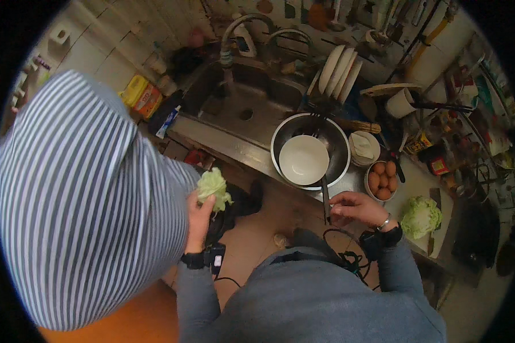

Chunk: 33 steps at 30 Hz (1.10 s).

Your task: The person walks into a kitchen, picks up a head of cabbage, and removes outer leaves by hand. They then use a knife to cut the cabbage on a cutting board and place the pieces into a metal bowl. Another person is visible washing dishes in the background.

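Note:
My left hand [200,223] holds a torn piece of pale green lettuce [213,188] between thumb and fingers, over the floor. At the counter's front edge, my right hand [358,210] has bent fingers beside a dark handle [325,199]; whether they grip it cannot be made out. This handle juts toward me from the rim of a stainless steel basin [344,148]. A white bowl [304,159] sits inside the basin. To the right, a head of lettuce [420,216] rests on a white cutting board [444,240], next to a kitchen knife [434,197].
A bowl of several brown eggs [383,180] and small stacked dishes [365,148] stand right of the basin. Water runs from the faucet [226,55] into the sink [257,100]. White plates [339,73] stand in a rack. Another person in a striped shirt [94,206] is close on my left.

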Tool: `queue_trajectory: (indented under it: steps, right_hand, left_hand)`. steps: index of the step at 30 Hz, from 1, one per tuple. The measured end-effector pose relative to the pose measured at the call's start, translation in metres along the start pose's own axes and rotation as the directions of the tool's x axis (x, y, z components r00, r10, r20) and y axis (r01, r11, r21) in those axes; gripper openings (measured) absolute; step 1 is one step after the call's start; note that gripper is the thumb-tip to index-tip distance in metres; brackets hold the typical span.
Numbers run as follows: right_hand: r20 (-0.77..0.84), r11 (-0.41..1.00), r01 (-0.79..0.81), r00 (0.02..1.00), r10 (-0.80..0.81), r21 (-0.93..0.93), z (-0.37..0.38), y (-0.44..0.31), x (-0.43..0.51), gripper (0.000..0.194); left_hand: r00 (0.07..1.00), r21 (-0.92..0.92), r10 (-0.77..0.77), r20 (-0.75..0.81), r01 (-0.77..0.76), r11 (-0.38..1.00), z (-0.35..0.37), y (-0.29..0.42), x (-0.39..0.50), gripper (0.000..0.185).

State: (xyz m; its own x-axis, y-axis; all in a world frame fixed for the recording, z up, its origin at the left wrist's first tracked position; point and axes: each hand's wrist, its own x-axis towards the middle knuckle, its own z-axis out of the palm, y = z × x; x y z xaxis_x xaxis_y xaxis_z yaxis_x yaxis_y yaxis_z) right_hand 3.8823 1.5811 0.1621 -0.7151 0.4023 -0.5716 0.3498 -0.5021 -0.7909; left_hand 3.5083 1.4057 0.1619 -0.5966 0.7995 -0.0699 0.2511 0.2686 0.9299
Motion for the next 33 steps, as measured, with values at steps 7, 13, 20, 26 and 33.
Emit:
queue_trajectory:
  steps: [7,13,20,26,33]
  right_hand:
    - [-0.201,0.988,-0.103,0.972,0.125,0.116,-0.059,0.034,0.008,0.040]
    - [-0.104,0.902,-0.066,0.987,0.121,0.427,-0.074,0.072,0.058,0.049]
    - [-0.066,0.935,-0.255,0.958,0.278,0.246,-0.060,0.057,0.078,0.045]
    - [-0.266,0.794,-0.147,0.964,-0.019,-0.590,-0.042,0.035,0.061,0.055]
    - [-0.492,0.765,0.059,0.733,-0.469,-0.641,-0.029,0.018,0.116,0.059]
  left_hand:
    - [0.946,-0.298,-0.198,0.258,0.273,0.915,0.035,0.014,0.011,0.030]
    - [0.842,-0.245,-0.331,0.426,0.460,0.853,0.093,0.010,0.020,0.029]
    - [0.822,-0.199,-0.360,0.441,0.480,0.854,0.091,0.006,-0.001,0.031]
    - [0.816,-0.255,-0.371,0.443,0.511,0.821,0.079,-0.001,-0.018,0.034]
    - [0.791,-0.178,-0.381,0.479,0.513,0.840,0.081,-0.036,-0.049,0.035]
